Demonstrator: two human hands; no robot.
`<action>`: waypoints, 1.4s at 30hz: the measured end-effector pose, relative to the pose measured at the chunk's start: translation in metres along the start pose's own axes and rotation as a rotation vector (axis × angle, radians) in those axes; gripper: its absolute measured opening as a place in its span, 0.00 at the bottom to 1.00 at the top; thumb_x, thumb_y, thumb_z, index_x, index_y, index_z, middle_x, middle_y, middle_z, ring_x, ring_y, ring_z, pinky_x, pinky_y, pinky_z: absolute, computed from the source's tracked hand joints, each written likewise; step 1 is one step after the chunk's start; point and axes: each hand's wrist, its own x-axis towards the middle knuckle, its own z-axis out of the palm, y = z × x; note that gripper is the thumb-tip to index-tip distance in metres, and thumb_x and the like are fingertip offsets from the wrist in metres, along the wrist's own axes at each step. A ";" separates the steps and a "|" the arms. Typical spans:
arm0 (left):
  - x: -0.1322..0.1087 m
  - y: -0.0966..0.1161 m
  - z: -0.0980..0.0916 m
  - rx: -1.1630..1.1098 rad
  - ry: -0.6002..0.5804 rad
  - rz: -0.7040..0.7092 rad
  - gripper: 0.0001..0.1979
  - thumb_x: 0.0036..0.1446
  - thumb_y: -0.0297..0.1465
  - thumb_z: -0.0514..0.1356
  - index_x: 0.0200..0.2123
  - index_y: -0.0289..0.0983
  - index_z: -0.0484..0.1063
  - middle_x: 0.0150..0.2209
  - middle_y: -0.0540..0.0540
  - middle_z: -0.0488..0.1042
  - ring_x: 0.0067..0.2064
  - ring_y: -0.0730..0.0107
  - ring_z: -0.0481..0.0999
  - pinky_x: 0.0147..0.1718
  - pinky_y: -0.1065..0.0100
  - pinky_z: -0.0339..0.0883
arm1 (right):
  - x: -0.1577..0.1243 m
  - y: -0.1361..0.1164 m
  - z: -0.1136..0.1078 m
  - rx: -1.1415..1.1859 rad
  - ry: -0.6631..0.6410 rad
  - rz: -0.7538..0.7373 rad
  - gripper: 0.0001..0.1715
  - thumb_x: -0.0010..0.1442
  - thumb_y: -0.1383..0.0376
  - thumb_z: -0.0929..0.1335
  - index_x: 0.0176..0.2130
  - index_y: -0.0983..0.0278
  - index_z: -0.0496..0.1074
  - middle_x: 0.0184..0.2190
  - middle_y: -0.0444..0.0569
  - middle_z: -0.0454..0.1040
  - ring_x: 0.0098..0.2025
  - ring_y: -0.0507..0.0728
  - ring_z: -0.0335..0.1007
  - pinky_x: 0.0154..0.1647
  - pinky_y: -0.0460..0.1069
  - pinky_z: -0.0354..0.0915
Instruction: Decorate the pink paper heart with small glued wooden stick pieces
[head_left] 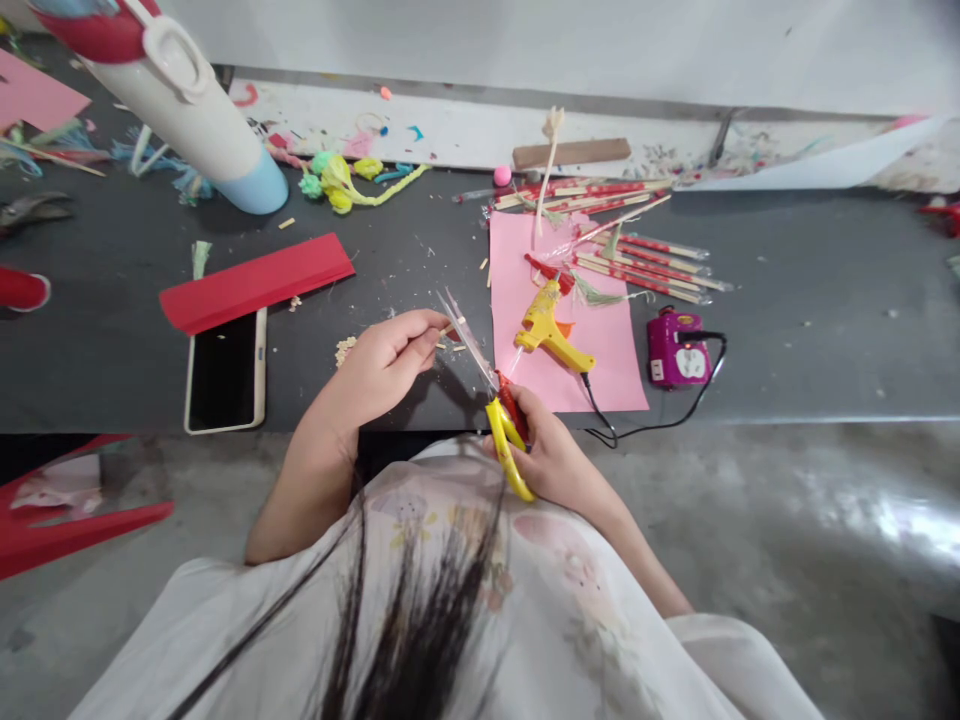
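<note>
My right hand (546, 445) is wrapped round the yellow handles of a pair of scissors (510, 448), and something red shows by the same fingers. The scissors' blades (466, 335) point up and left. My left hand (394, 362) pinches a thin wooden stick (446, 330), whose end lies at the blades. Small cut stick pieces (346, 350) lie on the dark table beside my left hand. A yellow hot glue gun (546, 325) rests on a pink sheet (622, 385) just beyond my right hand.
Red-wrapped stick bundles (641, 265) lie on and beyond the pink sheet. The glue gun's cord runs near a purple power adapter (677, 350). At left are a phone (223, 375), a red folded paper (259, 282) and a tall bottle (202, 130). A wall borders the table's back.
</note>
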 end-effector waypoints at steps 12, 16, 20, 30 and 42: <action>0.000 0.003 0.000 0.090 0.000 0.030 0.16 0.64 0.39 0.53 0.44 0.35 0.75 0.26 0.50 0.71 0.24 0.77 0.66 0.22 0.76 0.60 | 0.000 0.002 -0.002 0.010 -0.019 0.001 0.30 0.53 0.55 0.74 0.50 0.62 0.61 0.34 0.42 0.60 0.32 0.51 0.60 0.34 0.49 0.63; 0.002 0.000 -0.001 0.159 0.013 0.060 0.17 0.64 0.38 0.52 0.46 0.35 0.75 0.27 0.50 0.73 0.24 0.76 0.68 0.25 0.75 0.62 | 0.002 0.003 -0.002 0.003 -0.016 -0.003 0.30 0.53 0.54 0.74 0.48 0.62 0.62 0.34 0.42 0.60 0.32 0.51 0.58 0.33 0.49 0.62; 0.002 -0.003 -0.003 0.270 0.032 0.089 0.17 0.64 0.37 0.52 0.47 0.37 0.76 0.27 0.50 0.74 0.27 0.74 0.71 0.29 0.73 0.63 | 0.003 0.009 -0.003 0.021 -0.041 -0.036 0.25 0.58 0.54 0.70 0.50 0.63 0.62 0.35 0.44 0.62 0.35 0.53 0.61 0.38 0.51 0.63; 0.005 -0.005 -0.006 0.374 0.032 0.085 0.17 0.64 0.35 0.51 0.48 0.37 0.76 0.29 0.48 0.77 0.32 0.69 0.75 0.35 0.70 0.68 | 0.006 0.013 -0.006 0.217 -0.086 -0.023 0.30 0.58 0.49 0.70 0.54 0.63 0.65 0.40 0.48 0.68 0.39 0.55 0.62 0.42 0.52 0.62; 0.011 0.005 -0.010 0.306 0.011 0.100 0.15 0.64 0.36 0.52 0.40 0.37 0.77 0.24 0.51 0.72 0.30 0.71 0.71 0.31 0.72 0.64 | 0.015 0.007 -0.002 0.586 -0.128 0.046 0.22 0.50 0.57 0.76 0.44 0.63 0.74 0.35 0.44 0.71 0.36 0.52 0.63 0.37 0.47 0.59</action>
